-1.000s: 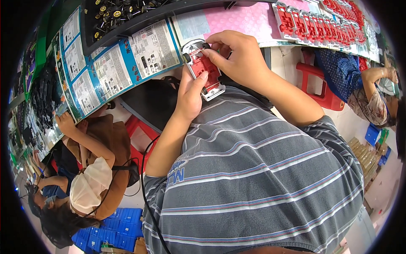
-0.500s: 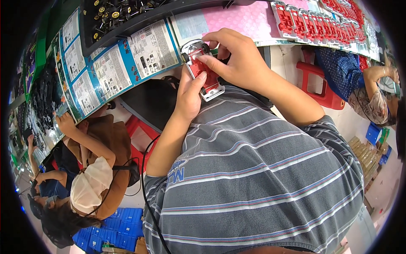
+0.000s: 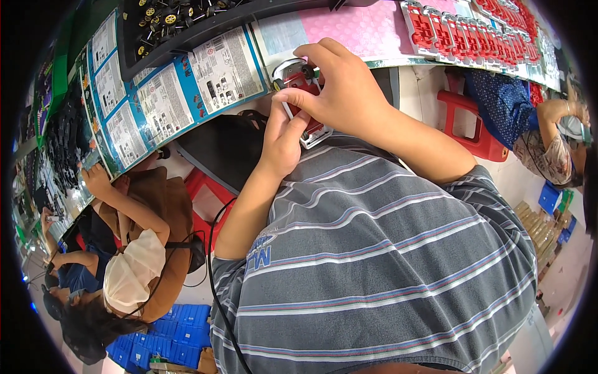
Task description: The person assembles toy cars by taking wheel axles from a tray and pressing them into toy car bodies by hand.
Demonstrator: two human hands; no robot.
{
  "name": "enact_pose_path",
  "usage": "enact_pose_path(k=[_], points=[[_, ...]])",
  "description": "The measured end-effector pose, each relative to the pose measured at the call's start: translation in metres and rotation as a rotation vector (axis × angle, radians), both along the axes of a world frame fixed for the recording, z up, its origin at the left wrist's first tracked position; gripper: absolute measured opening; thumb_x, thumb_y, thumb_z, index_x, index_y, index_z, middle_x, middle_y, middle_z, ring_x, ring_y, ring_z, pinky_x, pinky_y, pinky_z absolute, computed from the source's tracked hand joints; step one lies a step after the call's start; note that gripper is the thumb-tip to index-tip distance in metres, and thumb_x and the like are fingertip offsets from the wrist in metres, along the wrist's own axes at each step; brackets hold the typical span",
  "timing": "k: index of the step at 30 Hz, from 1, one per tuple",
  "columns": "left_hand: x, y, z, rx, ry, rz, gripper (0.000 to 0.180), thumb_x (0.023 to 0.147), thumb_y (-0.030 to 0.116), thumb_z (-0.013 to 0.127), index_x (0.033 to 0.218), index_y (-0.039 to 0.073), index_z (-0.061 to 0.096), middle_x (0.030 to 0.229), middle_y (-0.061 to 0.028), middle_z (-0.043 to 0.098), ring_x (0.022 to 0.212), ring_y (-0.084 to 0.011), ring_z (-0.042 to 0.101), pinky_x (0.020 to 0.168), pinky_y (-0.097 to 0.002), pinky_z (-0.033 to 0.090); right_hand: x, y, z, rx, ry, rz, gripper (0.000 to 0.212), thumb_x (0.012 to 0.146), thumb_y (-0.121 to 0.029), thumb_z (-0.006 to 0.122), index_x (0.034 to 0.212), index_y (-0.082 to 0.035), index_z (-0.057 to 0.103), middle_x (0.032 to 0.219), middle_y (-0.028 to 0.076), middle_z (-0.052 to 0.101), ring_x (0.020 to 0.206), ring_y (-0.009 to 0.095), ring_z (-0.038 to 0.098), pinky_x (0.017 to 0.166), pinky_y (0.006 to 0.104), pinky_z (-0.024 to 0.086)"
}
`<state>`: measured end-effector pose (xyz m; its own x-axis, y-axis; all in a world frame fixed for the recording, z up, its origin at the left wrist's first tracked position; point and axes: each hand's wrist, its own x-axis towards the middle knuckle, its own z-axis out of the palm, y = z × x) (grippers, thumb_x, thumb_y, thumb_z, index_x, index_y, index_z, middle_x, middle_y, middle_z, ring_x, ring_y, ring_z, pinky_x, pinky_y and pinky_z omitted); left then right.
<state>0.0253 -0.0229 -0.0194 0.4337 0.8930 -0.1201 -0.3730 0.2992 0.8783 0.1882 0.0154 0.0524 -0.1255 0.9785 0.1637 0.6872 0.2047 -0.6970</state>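
Observation:
A toy car [image 3: 293, 73] with a red underside and a silver-white body is held, underside up, just off the table's near edge. My left hand [image 3: 281, 140] grips it from below and the left side, the thumb lying on the red part. Over its right side reaches my right hand [image 3: 339, 84], thumb and fingers closed on the car near the wheels at its far end. Dark wheels show at that end. Much of the underside is hidden by my right thumb and palm.
Beyond the hands stands a black tray [image 3: 187, 43] of small wheel-and-axle sets. Rows of red-and-white car bodies [image 3: 464, 37] lie at the far right on the table, near pink bubble wrap [image 3: 355, 31]. Printed sheets [image 3: 165, 103] cover the left tabletop. Co-workers [image 3: 134, 268] sit at left and right.
My right thumb has shifted left across the car to its left edge, covering more of the red underside. The car has turned and moved slightly right in my hands.

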Motion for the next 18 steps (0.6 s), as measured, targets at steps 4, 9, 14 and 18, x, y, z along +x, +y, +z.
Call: enact_pose_path(k=[4,9,14,18], points=[[0.003,0.004,0.005,0.072,0.087,-0.042,0.050,0.103,0.011,0.044,0.151,-0.001,0.033,0.141,-0.0121,0.049,0.131,-0.0201,0.051,0.113,-0.0347,0.039,-0.001,0.003,-0.001,-0.038,-0.030,-0.011,0.063,0.078,-0.045,0.084,0.113,0.005,0.066,0.099,0.022,0.065,0.088,0.041,0.069,0.078,0.0454,0.057],[0.009,0.009,0.010,0.038,0.078,0.013,0.050,0.105,0.013,0.046,0.151,-0.001,0.035,0.141,-0.0125,0.051,0.130,-0.0205,0.052,0.111,-0.0342,0.040,0.007,0.004,0.008,-0.063,0.043,-0.026,0.051,0.081,-0.034,0.079,0.108,0.007,0.067,0.095,0.026,0.068,0.087,0.042,0.068,0.079,0.0476,0.055],[-0.003,0.002,-0.019,-0.097,0.026,0.112,0.052,0.104,0.012,0.048,0.153,-0.001,0.034,0.143,-0.0154,0.054,0.131,-0.0242,0.056,0.112,-0.0388,0.044,0.082,0.021,0.031,-0.094,0.095,-0.298,0.047,0.084,-0.032,0.081,0.111,0.006,0.070,0.091,0.018,0.074,0.068,0.021,0.068,0.066,0.0342,0.055],[0.000,0.004,-0.009,-0.138,-0.051,0.099,0.044,0.104,0.014,0.047,0.145,-0.001,0.041,0.131,-0.0164,0.061,0.119,-0.0238,0.061,0.107,-0.0386,0.046,0.184,0.094,0.021,0.263,-0.265,-0.427,0.057,0.090,-0.046,0.076,0.114,0.005,0.069,0.100,0.018,0.075,0.088,0.023,0.071,0.084,0.0353,0.056]])
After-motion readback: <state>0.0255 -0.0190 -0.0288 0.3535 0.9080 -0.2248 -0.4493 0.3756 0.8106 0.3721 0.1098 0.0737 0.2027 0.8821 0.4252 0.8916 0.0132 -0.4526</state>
